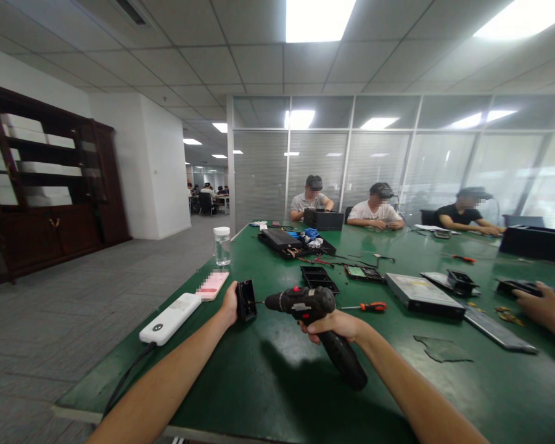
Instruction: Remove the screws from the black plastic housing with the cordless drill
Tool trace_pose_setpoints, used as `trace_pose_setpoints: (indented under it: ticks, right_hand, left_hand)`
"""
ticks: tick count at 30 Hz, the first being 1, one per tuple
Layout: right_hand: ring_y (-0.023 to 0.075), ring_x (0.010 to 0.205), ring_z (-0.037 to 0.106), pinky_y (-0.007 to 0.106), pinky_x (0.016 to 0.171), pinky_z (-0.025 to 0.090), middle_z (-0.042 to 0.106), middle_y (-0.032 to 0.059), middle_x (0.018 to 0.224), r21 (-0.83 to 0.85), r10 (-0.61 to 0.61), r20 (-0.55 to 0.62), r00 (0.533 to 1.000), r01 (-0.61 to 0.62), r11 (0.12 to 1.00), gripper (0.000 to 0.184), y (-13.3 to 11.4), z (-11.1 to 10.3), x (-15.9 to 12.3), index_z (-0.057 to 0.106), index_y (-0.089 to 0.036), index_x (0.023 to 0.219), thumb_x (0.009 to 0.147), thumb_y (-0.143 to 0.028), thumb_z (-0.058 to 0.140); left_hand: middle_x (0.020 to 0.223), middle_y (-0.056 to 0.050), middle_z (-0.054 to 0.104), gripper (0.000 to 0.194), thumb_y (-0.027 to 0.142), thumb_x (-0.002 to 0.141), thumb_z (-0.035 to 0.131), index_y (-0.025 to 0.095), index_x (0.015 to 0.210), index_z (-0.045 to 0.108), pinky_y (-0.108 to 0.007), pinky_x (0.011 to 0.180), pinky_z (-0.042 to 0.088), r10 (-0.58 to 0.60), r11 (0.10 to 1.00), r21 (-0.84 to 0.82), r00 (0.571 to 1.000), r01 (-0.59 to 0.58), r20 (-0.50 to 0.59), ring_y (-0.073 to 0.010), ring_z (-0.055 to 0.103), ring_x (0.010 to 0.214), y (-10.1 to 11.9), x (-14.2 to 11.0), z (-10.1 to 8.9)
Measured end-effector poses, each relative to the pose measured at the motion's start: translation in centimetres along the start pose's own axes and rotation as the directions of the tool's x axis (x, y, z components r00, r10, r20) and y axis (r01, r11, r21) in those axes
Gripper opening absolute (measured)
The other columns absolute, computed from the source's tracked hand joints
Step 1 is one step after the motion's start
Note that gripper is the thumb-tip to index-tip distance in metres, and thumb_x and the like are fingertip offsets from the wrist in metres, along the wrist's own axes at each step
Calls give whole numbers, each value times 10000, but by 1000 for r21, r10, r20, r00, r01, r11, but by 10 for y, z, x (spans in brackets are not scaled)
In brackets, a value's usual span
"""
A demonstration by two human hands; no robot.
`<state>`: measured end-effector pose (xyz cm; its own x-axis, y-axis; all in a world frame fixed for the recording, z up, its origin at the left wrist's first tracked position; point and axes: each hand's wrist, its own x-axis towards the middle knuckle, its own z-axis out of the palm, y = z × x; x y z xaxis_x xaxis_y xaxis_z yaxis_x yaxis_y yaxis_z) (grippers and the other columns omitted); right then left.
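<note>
My left hand (230,303) grips a small black open-sided plastic housing (246,301), which stands on edge above the green table. In my right hand (335,325) is a black cordless drill (305,302) with red details, held by its handle and pointing left. Its thin bit reaches to the housing's open side; whether the tip touches a screw inside I cannot tell. Just beyond the drill lies a black compartmented plastic frame (320,279). A screwdriver (372,306) with an orange and black handle rests to the right of the drill.
A white power strip (170,319), a pink phone (213,285) and a clear jar (222,246) line the left edge of the table (240,388). A metal drive (424,296) and a broken dark sheet (441,348) lie rightward. Another person's hand (548,308) works at far right.
</note>
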<state>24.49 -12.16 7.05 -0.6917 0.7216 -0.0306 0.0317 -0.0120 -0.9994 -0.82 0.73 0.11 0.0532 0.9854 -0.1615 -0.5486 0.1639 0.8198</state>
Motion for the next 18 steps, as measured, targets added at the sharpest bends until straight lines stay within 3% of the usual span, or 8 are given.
trace_pose_setpoints:
  ticks: [18]
  right_hand:
    - [123,568,500,287,543,365,526,87,735,-1,14,-42,999,-14,1000,207,0,1,0,553,-161,768,572,-224,571]
  left_hand:
    - [473,-22,498,287,408,643,361,156,598,493,-294,438,384,-8,999,-34,1000,8,2,-156,477,409,4,-4,2]
